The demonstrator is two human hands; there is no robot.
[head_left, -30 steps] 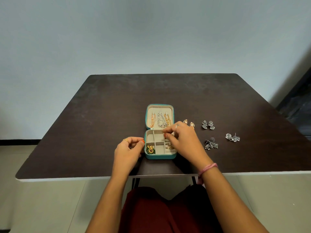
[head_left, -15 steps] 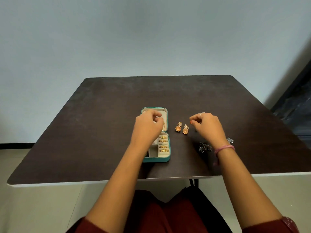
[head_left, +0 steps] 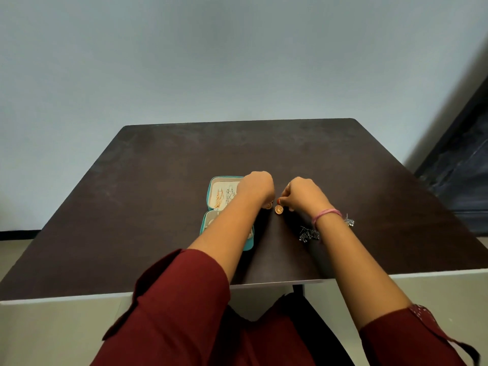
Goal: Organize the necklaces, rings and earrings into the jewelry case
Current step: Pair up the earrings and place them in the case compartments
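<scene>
The teal jewelry case (head_left: 211,192) lies open on the dark table, with gold and silver necklaces (head_left: 224,196) in its lid. My left forearm crosses over the case's lower tray and hides most of it. My left hand (head_left: 257,188) is just right of the lid, fingers curled down over a gold earring (head_left: 269,206) that barely shows. My right hand (head_left: 303,194) pinches a second round gold earring (head_left: 278,209) at the table surface. Silver earrings (head_left: 309,235) lie under my right wrist.
Another silver earring (head_left: 349,221) lies right of my right wrist. The dark table (head_left: 158,207) stands against a pale wall; its near edge (head_left: 422,273) is white. A dark doorway (head_left: 462,180) is at the far right.
My left hand has moved right from over the case lid to the left gold earring. My right hand has shifted left and down onto the right gold earring.
</scene>
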